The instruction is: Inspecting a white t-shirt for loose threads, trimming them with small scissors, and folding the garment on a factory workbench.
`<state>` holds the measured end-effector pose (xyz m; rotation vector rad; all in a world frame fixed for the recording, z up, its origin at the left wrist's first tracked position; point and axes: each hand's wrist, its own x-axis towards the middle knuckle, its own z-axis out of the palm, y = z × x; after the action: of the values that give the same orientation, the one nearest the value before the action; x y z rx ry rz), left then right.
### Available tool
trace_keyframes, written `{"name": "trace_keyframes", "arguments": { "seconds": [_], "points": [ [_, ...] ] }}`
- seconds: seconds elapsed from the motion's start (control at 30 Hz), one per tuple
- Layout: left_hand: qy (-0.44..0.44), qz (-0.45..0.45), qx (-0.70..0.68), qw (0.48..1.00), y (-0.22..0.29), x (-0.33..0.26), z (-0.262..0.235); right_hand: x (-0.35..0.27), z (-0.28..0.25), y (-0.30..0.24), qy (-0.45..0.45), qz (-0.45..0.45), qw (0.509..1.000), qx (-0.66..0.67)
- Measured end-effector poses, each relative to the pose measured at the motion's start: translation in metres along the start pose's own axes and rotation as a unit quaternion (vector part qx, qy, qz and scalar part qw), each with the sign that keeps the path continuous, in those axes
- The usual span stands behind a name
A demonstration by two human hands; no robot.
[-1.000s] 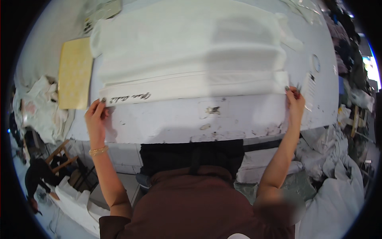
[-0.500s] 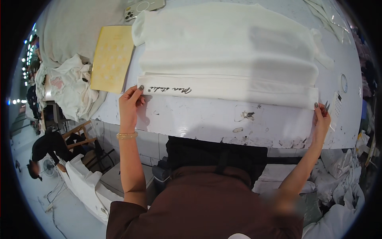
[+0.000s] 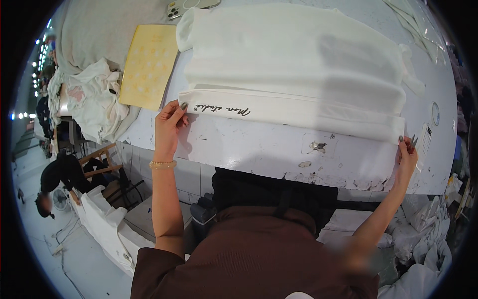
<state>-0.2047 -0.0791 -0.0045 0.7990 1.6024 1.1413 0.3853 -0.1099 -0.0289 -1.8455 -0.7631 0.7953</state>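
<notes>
A white garment [image 3: 279, 55] lies spread on the white table, its near edge turned back in a long flat band [image 3: 289, 113] with black script lettering at the left. My left hand [image 3: 171, 119] pinches the band's left corner between thumb and fingers. At the right corner, my right hand [image 3: 406, 153] has thumb and fingertips closed on the cloth. Pointed dark metal tips, like those of small thread snips [image 3: 414, 141], stick out from the fingers of that hand. Its palm and the rest of the tool are hidden.
A yellow patterned sheet [image 3: 148, 67] lies left of the garment, beside crumpled white cloth [image 3: 92, 97]. A phone [image 3: 191, 7] rests at the far side. The worn table edge [image 3: 279, 172] runs before me. Another person in black [image 3: 64, 177] bends over white cloth at the left.
The view has shifted slightly, so the table and garment appear a little farther right. Both hands stay at the band's corners, and the band's fold lies a little flatter.
</notes>
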Motion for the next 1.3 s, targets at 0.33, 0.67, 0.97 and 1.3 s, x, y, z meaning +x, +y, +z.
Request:
{"name": "trace_keyframes", "arguments": {
  "seconds": [0.33, 0.67, 0.97, 1.3],
  "points": [
    [-0.031, 0.038, 0.037, 0.998, -0.014, 0.008, 0.003, 0.002, -0.026, 0.01, 0.046, -0.064, 0.997, -0.014],
    [-0.033, 0.016, -0.029, 0.999, -0.024, 0.013, -0.017, -0.054, 0.036, -0.067, -0.036, -0.085, 0.994, 0.05],
    [0.018, 0.06, 0.09, 0.994, 0.011, 0.009, -0.008, -0.017, 0.012, -0.06, 0.047, -0.119, 0.991, -0.027],
    [0.046, 0.225, 0.314, 0.921, 0.063, 0.129, 0.006, 0.091, -0.008, -0.037, 0.327, -0.296, 0.796, -0.414]
  ]
}}
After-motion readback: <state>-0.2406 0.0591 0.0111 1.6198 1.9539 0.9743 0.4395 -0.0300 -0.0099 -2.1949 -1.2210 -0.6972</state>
